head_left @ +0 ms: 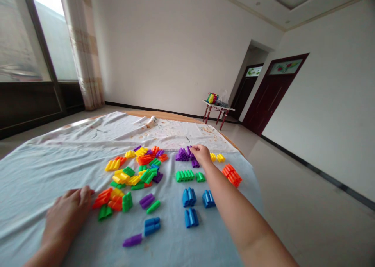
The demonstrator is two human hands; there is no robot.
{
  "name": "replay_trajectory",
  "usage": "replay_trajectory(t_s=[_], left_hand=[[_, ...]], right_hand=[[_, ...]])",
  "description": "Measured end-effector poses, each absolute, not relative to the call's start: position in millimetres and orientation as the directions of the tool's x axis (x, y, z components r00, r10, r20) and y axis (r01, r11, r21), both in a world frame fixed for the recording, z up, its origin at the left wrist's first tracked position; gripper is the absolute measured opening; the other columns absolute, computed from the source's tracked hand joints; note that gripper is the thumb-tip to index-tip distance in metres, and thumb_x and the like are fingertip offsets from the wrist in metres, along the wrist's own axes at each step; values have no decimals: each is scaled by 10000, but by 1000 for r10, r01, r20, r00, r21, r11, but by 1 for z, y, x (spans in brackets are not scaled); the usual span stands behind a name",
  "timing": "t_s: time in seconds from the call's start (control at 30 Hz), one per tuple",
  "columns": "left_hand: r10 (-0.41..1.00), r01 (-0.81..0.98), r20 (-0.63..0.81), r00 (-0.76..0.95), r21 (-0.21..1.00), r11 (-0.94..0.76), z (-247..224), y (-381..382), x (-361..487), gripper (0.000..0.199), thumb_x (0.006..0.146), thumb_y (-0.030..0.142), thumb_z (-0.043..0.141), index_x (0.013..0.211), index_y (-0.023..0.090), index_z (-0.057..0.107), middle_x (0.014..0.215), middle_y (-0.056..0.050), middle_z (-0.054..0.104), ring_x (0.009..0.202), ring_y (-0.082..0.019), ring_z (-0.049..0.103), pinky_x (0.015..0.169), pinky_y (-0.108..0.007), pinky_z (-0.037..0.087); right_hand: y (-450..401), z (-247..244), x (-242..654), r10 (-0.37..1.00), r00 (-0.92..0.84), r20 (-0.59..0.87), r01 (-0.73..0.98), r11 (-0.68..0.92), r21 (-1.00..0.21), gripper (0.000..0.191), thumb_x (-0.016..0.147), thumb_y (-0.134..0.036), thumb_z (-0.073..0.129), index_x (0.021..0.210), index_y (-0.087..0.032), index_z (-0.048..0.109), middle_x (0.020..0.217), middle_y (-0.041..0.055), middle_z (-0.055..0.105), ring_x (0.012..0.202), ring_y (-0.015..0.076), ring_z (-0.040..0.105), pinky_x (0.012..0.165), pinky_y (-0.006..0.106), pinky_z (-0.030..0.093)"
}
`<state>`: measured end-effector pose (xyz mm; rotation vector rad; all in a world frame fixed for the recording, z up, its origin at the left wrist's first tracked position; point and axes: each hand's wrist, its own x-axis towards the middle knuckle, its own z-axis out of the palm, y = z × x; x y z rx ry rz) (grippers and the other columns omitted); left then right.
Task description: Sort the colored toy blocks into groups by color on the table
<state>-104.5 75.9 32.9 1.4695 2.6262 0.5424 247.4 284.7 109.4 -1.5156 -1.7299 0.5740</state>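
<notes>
Purple piece (188, 150) is being pinched in the grip of the right hand (202, 154), beside a purple cluster (182, 155). Green row (185, 176) is lying nearer, blue blocks (189, 197) nearer still. Left hand (69, 206) is resting beside orange pieces (102, 198); its grip: cannot tell.

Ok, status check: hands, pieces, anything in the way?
Left hand on blue cloth, beside orange pieces. Right hand at purple cluster, grip unclear. Mixed-colour pile left, single-colour groups right. Right forearm partly hides one blue block.
</notes>
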Motion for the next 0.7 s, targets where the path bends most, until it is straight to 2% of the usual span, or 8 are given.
replay_trajectory(t_s=[0.23,0.53,0.7], left_hand=[[823,796,110,-557,355,491,31,77,-106,620,871,422,103,921,192,676,1099,-137,639,986,-279,548,863,-382,407],[830,810,145,-539,358,464,35,76,-102,557,876,377,154,876,199,682,1044,-136,662,968,-279,563,844,-390,417],[831,804,99,-547,340,488,38,74,-100,571,880,377,133,913,197,674,1081,-128,652,988,-271,556,865,-380,409]], right_hand=[[313,90,247,990,79,114,774,11,-633,152,746,-218,609,806,-155,733,829,80,734,829,214,676,661,228,454],[329,84,239,998,46,37,835,-18,-550,183,775,-256,579,779,-185,747,675,43,710,712,176,672,585,193,425],[328,84,239,999,31,25,850,-13,-527,223,803,-251,539,787,-179,750,655,51,704,719,177,675,599,196,431]])
